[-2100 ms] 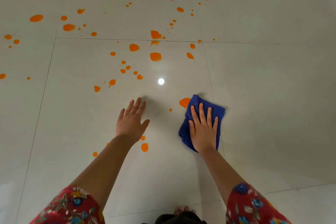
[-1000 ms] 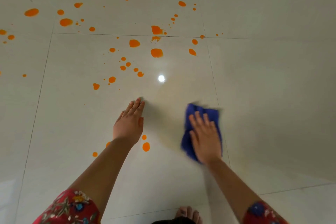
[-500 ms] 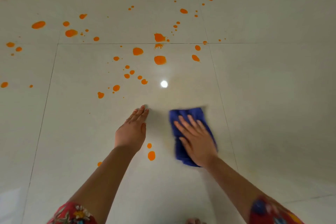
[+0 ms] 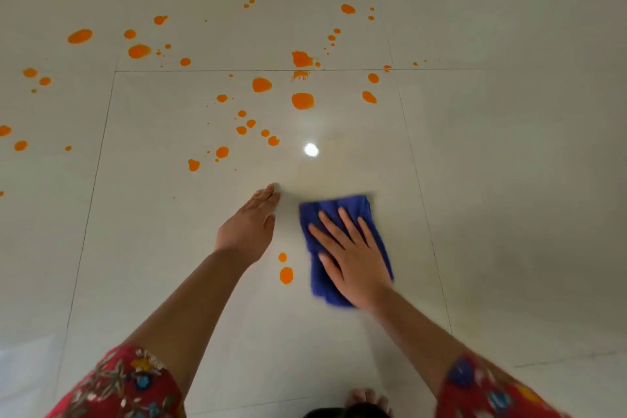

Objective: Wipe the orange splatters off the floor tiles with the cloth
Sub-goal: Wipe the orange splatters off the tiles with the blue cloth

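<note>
Pressed the folded blue cloth flat against the floor tiles under the right hand, fingers straight and spread wide across the fabric, presumably to load the whole pad evenly rather than bunch it. Leaned on the left hand just beside the cloth, fingers straight and held together, tips down on the tile, likely as a prop for body weight; could not tell from this angle whether the palm touched too. Found two orange drops between the hands, just off the right thumb and near the cloth, so judged them the likeliest next target. Saw the bulk of the orange splatters well ahead of both sets of fingertips and out beyond the left fingers, unwiped, so put the job at an early stage. Noted blurred cloth edges, possibly from a sideways stroke. Caught a bright lamp reflection ahead of the fingers and bare toes behind the wrists.
</note>
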The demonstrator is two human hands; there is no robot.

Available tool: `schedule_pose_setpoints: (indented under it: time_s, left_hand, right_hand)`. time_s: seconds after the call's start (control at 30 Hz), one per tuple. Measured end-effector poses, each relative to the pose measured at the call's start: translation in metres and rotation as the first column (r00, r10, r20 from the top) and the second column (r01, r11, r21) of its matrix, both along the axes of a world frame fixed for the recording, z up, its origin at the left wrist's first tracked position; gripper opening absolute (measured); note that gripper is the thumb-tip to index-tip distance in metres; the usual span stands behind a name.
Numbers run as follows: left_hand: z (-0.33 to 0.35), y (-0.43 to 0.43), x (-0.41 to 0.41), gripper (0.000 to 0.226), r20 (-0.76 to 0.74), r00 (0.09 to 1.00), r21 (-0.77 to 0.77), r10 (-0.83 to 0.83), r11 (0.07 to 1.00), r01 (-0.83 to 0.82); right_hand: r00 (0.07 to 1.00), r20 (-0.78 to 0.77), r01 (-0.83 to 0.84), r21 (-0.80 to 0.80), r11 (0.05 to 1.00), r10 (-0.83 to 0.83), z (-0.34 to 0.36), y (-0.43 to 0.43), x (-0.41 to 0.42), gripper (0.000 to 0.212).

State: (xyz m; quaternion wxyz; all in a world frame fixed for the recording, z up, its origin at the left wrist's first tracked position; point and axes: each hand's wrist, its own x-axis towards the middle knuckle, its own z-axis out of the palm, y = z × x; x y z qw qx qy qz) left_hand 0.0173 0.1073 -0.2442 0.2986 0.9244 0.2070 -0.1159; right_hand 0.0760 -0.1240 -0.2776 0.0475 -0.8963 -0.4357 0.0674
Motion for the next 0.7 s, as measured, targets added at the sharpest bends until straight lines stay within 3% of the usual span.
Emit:
schedule_pose_setpoints:
  time_s: [0.07,0.13,0.23,0.3,0.37,0.47,0.53,0.6,0.7]
  left_hand:
    - [-0.001,-0.002,-0.003,0.053,0.016,1.000,0.025,-0.002,1.000,0.002]
    - [-0.001,-0.010,-0.004,0.053,0.015,1.000,0.041,0.003,0.999,-0.003]
    - [0.000,-0.016,-0.005,0.054,0.013,1.000,0.063,0.004,0.998,-0.005]
    - [0.001,-0.015,-0.004,0.054,0.014,1.000,0.071,0.000,0.997,-0.001]
    - [0.000,-0.015,-0.004,0.056,0.003,1.000,0.084,-0.001,0.996,0.001]
    - [-0.002,-0.018,-0.007,0.063,-0.036,0.999,0.128,-0.039,0.991,0.043]
    - [-0.004,-0.018,-0.008,0.065,-0.036,0.998,0.139,-0.053,0.989,0.058]
    - [-0.003,-0.018,-0.008,0.063,-0.023,0.999,0.132,-0.049,0.990,0.052]
    - [-0.003,-0.018,-0.009,0.064,-0.008,0.999,0.117,-0.041,0.992,0.041]
  right_hand:
    - [0.997,0.049,0.062,-0.016,0.998,-0.061,-0.002,-0.055,-0.016,0.054]
    - [0.970,0.089,0.234,-0.063,0.970,-0.228,-0.003,-0.089,0.005,0.055]
    - [0.862,0.065,0.507,-0.052,0.861,-0.503,-0.003,-0.069,0.052,0.054]
    - [0.812,0.031,0.583,-0.006,0.812,-0.583,-0.004,-0.024,0.067,0.055]
    - [0.868,0.035,0.494,0.022,0.869,-0.495,-0.006,0.009,0.057,0.056]
    - [0.986,0.032,0.162,-0.020,0.987,-0.161,-0.003,-0.006,-0.005,0.055]
    - [0.980,0.041,0.194,-0.031,0.980,-0.193,0.001,-0.052,-0.028,0.058]
    - [0.903,0.062,0.428,-0.051,0.902,-0.425,0.002,-0.088,-0.017,0.061]
    - [0.707,0.028,0.707,-0.052,0.706,-0.706,0.003,-0.081,0.040,0.064]
